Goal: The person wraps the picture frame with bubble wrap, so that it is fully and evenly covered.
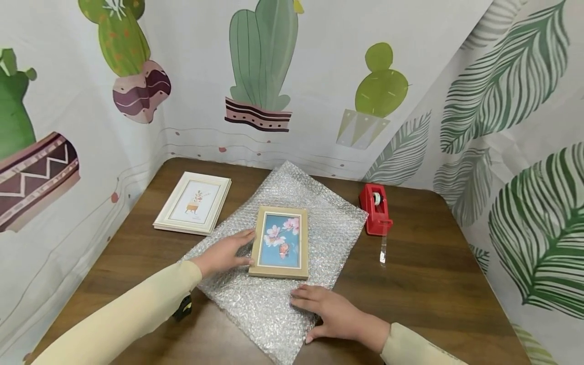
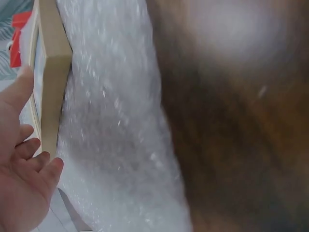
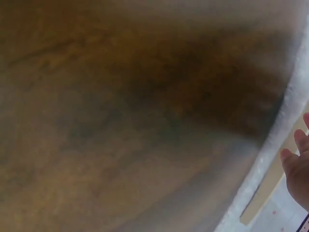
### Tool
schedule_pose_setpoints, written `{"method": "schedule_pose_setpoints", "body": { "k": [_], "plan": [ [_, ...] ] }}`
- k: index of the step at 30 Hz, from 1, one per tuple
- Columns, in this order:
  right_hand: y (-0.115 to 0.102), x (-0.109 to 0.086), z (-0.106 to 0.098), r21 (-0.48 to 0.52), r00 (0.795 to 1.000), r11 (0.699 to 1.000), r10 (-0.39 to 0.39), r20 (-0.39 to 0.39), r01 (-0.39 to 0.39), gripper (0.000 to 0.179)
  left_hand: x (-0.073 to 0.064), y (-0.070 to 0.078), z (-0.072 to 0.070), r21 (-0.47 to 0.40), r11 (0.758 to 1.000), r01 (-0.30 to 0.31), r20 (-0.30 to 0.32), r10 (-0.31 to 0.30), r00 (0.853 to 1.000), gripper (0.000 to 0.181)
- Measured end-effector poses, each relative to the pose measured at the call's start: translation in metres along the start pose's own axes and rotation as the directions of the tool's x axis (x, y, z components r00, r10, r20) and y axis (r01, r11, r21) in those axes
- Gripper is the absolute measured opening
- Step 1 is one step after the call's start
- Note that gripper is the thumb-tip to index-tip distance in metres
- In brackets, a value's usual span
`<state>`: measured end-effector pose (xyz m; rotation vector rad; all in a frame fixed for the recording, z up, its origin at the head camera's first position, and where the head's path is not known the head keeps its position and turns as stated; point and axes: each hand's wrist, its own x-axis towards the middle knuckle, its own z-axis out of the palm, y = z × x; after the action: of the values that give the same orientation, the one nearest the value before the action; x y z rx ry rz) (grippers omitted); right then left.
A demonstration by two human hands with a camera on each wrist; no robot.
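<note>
A gold-edged picture frame (image 1: 279, 243) with pink blossoms on blue lies face up on a sheet of bubble wrap (image 1: 269, 309), set cornerwise on the table. My left hand (image 1: 223, 254) is at the frame's left side, its fingertips by the border. The left wrist view shows that hand (image 2: 24, 179) with loosely bent fingers against the frame's side (image 2: 54, 92). Below and right of the frame, my right hand (image 1: 335, 313) hovers over or rests on the wrap's lower right edge, fingers extended; contact is unclear. Only part of that hand (image 3: 298, 169) shows in the right wrist view.
White picture frames (image 1: 193, 204), apparently stacked, lie at the back left of the brown table (image 1: 429, 284). A red tape dispenser (image 1: 376, 210) stands to the right, a strip of clear tape (image 1: 383, 251) hanging from it. Patterned cloth (image 1: 319, 76) backs the table.
</note>
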<state>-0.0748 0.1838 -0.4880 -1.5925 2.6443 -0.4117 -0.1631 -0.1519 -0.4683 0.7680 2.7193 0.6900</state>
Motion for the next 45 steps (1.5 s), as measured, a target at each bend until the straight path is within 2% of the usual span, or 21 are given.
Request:
{"method": "schedule_pose_setpoints", "body": {
  "k": [5, 11, 15, 18, 21, 24, 27, 29, 32, 34, 37, 40, 43, 45],
  "plan": [
    [0.000, 0.001, 0.003, -0.003, 0.997, 1.000, -0.009, 0.075, 0.010, 0.073, 0.012, -0.001, -0.005, 0.031, 0.999, 0.016, 0.043, -0.018, 0.999, 0.085],
    [-0.002, 0.003, 0.000, -0.015, 0.995, 1.000, -0.023, 0.097, 0.024, 0.057, 0.020, 0.004, -0.007, 0.076, 0.997, 0.012, 0.069, -0.018, 0.997, 0.086],
    [-0.006, 0.003, 0.000, -0.051, 0.993, 0.997, -0.049, 0.109, 0.054, 0.044, 0.023, 0.007, -0.006, 0.073, 0.997, 0.032, 0.099, -0.039, 0.994, 0.088],
    [-0.008, 0.004, -0.001, -0.061, 0.993, 0.997, -0.048, 0.112, 0.055, 0.036, 0.024, 0.007, -0.006, 0.073, 0.996, 0.042, 0.097, -0.049, 0.994, 0.089],
    [-0.010, 0.005, -0.001, -0.103, 0.995, 0.992, -0.063, 0.070, 0.070, 0.032, 0.025, 0.007, -0.006, 0.067, 0.996, 0.050, 0.086, -0.056, 0.995, 0.091],
    [-0.011, 0.007, 0.002, -0.159, 0.993, 0.981, -0.114, -0.018, 0.109, 0.034, 0.026, 0.006, -0.006, 0.072, 0.996, 0.051, 0.080, -0.057, 0.995, 0.094],
    [-0.010, 0.010, 0.007, -0.193, 0.973, 0.971, -0.171, -0.156, 0.140, 0.030, 0.027, 0.004, -0.008, 0.059, 0.996, 0.062, 0.100, -0.068, 0.993, 0.090],
    [-0.009, 0.015, 0.007, -0.183, 0.955, 0.975, -0.167, -0.246, 0.123, 0.025, 0.028, 0.004, -0.009, 0.061, 0.996, 0.059, 0.118, -0.065, 0.991, 0.086],
    [-0.011, 0.023, 0.005, -0.080, 0.940, 0.996, -0.061, -0.334, 0.036, 0.018, 0.028, 0.004, -0.013, 0.065, 0.996, 0.065, 0.142, -0.074, 0.987, 0.080],
    [-0.012, 0.028, 0.002, 0.031, 0.944, 0.999, 0.045, -0.327, -0.037, 0.016, 0.029, 0.005, -0.015, 0.076, 0.995, 0.062, 0.149, -0.073, 0.986, 0.079],
    [-0.014, 0.033, -0.002, 0.185, 0.956, 0.975, 0.166, -0.242, -0.123, 0.014, 0.031, 0.007, -0.017, 0.075, 0.995, 0.070, 0.165, -0.081, 0.983, 0.077],
    [-0.014, 0.036, -0.004, 0.296, 0.967, 0.940, 0.219, -0.135, -0.171, 0.013, 0.032, 0.008, -0.018, 0.066, 0.994, 0.083, 0.181, -0.094, 0.979, 0.076],
    [-0.012, 0.038, -0.005, 0.370, 0.965, 0.911, 0.239, -0.105, -0.185, 0.010, 0.034, 0.008, -0.019, 0.065, 0.994, 0.093, 0.191, -0.104, 0.976, 0.076],
    [-0.009, 0.041, -0.008, 0.402, 0.958, 0.894, 0.262, -0.117, -0.195, 0.009, 0.035, 0.008, -0.020, 0.067, 0.993, 0.094, 0.191, -0.105, 0.976, 0.077]
  ]
}}
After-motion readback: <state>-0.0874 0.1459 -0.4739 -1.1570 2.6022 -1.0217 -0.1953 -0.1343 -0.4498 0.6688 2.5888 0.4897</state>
